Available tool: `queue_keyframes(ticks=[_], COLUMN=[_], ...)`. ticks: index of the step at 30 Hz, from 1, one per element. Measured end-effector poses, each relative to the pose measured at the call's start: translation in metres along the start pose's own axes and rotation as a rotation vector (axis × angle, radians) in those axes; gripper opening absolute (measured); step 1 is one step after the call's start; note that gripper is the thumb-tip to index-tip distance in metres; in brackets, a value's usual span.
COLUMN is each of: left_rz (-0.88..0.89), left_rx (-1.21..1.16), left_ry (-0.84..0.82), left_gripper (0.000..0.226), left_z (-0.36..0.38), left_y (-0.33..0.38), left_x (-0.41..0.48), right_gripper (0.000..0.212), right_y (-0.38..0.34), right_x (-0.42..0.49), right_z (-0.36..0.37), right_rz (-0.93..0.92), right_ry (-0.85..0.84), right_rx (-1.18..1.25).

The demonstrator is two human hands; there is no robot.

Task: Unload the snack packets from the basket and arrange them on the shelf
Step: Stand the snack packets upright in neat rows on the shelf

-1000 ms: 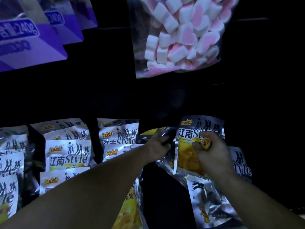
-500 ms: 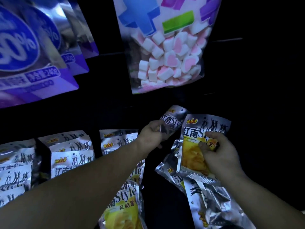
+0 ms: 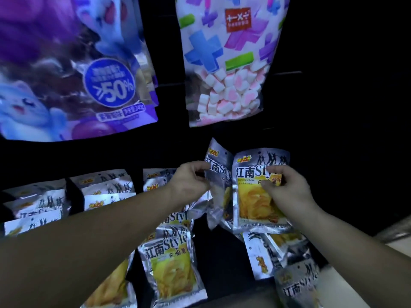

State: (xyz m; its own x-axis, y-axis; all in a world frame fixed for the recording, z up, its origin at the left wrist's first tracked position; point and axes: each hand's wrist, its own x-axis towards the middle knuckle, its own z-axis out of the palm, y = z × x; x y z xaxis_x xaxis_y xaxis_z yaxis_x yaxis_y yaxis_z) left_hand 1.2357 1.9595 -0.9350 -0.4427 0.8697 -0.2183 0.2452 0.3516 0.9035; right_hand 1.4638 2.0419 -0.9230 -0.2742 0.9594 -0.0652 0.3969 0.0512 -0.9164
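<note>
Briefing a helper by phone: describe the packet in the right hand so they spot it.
Find the marshmallow bag above. Just below it, the right hand pinches a silver packet, face-on, showing yellow chips. The neighbouring packet in the left hand is twisted sideways.

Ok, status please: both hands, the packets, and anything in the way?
Both full: left hand pinches tilted packet, right hand grips front packet beside it. Below them loose packets; above, marshmallow bag.

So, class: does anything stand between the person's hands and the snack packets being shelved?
Nothing visible does: the left hand pinches the edge of the left packet; the right hand grips the right packet.
</note>
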Motion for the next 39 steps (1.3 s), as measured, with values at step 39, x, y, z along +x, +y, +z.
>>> queue_keyframes(ticks=[39], left_rz=[0.739], left_rx=[0.323], left_ry=[-0.141], left_gripper=[0.034], left_z=[0.052], left_y=[0.066], left_x=[-0.188], right_gripper=[0.022], right_y=[-0.070], right_x=[-0.132], right_z=[-0.030], right_rz=[-0.019], right_ry=[0.068], right_rx=[0.352])
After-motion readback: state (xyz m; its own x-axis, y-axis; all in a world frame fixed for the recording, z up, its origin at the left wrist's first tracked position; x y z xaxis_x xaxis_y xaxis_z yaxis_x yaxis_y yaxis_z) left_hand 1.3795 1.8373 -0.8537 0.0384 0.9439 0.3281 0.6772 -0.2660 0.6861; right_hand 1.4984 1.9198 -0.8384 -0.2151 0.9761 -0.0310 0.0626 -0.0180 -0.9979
